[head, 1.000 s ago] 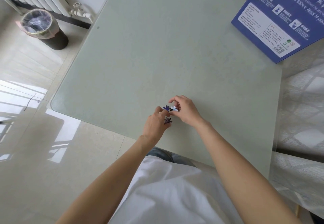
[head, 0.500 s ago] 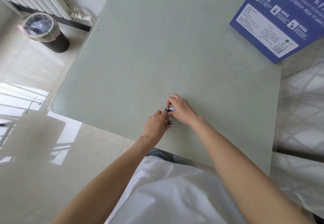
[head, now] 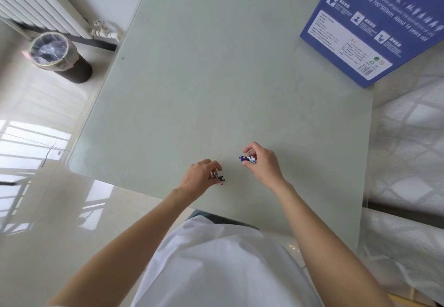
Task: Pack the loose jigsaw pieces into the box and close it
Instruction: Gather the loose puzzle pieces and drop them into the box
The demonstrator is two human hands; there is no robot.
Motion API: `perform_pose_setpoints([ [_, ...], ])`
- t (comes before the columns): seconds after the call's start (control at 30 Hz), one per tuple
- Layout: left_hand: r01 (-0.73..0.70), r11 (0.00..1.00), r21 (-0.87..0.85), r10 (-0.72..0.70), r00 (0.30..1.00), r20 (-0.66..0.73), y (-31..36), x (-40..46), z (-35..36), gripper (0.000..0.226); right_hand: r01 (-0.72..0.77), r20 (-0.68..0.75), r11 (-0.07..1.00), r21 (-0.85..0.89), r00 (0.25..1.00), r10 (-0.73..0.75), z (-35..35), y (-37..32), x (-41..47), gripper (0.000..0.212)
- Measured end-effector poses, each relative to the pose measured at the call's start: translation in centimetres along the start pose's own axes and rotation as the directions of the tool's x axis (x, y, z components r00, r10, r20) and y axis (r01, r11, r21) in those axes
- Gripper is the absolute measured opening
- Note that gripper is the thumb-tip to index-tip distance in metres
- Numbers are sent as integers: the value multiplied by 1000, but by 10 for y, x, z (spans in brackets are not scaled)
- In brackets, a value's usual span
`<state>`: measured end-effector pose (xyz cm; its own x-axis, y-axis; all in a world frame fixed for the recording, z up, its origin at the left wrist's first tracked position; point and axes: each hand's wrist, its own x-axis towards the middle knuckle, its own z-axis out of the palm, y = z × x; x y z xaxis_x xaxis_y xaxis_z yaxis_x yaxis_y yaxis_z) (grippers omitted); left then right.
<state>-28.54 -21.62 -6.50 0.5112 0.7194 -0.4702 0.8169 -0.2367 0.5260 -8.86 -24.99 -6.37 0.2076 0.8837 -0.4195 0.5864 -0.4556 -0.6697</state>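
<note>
Left hand (head: 200, 177) pinches a dark jigsaw piece (head: 220, 178) at the table's (head: 216, 66) near edge. Right hand (head: 263, 162) just beside it, fingers curled round blue-and-white pieces (head: 247, 159). Blue box (head: 374, 25) sits well apart at the table's far right corner, partly out of view.

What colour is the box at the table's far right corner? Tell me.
The box is blue with white print and a white label panel, seen in the head view.
</note>
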Motion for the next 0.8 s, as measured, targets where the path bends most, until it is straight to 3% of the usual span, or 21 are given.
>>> perform_pose_setpoints([
  [0.27,-116,985,126,104,989,101,9,13,3,18,-110,-21,988,106,993,113,-6,16,-5,17],
  [0.5,-52,995,80,47,997,59,9,10,7,17,-95,-21,989,113,995,98,4,22,-17,16],
  [0.8,-117,988,104,122,991,-51,-2,-9,13,28,-9,-46,994,110,999,15,30,16,-34,16],
])
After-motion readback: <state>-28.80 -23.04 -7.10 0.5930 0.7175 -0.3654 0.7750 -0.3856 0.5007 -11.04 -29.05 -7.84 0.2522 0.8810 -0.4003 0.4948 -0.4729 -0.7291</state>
